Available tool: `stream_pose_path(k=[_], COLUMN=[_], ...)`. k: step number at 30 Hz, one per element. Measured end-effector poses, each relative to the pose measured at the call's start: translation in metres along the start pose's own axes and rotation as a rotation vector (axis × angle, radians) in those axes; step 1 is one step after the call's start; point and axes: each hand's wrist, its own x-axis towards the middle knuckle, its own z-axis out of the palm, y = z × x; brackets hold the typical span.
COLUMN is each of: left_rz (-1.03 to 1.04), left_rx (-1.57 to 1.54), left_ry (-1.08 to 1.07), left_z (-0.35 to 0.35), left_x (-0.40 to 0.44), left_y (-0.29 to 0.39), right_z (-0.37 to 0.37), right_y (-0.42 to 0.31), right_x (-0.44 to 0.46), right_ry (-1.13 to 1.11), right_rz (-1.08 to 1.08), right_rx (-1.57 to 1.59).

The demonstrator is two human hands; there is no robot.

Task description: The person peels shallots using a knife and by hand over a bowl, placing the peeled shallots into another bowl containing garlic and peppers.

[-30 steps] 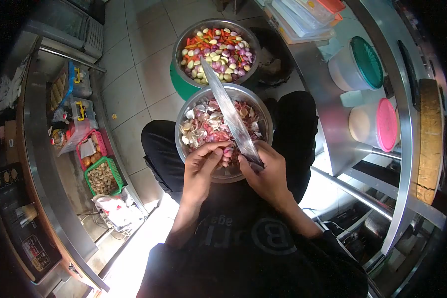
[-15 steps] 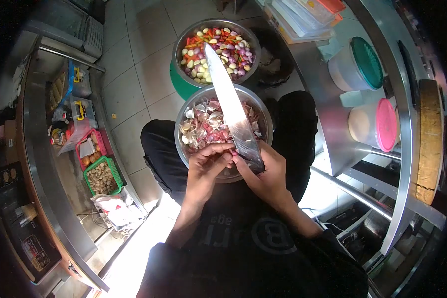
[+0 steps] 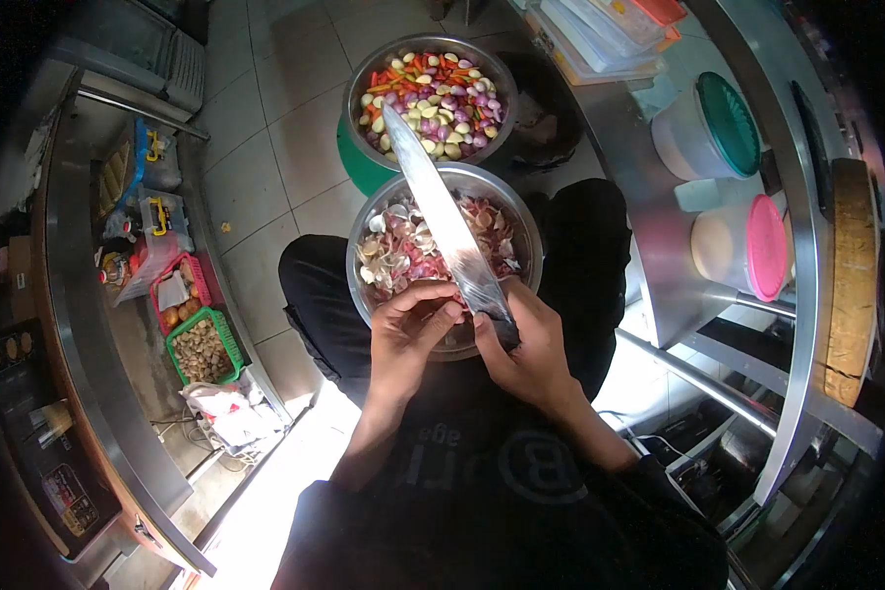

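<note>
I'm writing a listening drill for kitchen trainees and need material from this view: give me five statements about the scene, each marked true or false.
1. The right hand holds a large knife. True.
2. The knife's tip points down at the person's lap. False: it points away, over the far metal bowl.
3. Chillies and shallots lie in the far bowl. True.
4. The near metal bowl is filled with whole potatoes. False: it holds papery skins.
5. The pink-lidded tub stands nearer the person than the green-lidded tub. True.
</note>
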Motion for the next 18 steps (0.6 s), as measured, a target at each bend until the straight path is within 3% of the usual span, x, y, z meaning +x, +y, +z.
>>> stream_pose_path(k=[18], left_rz=[-0.008], left_rx=[0.082], left_ry=[-0.011], left_z=[0.0014], left_x=[-0.0005], left_y=[0.0030], right_z=[0.0021], right_y=[0.0043], right_x=[-0.0050], right_ry=[-0.032], right_rz=[0.014], right_rx=[-0.086])
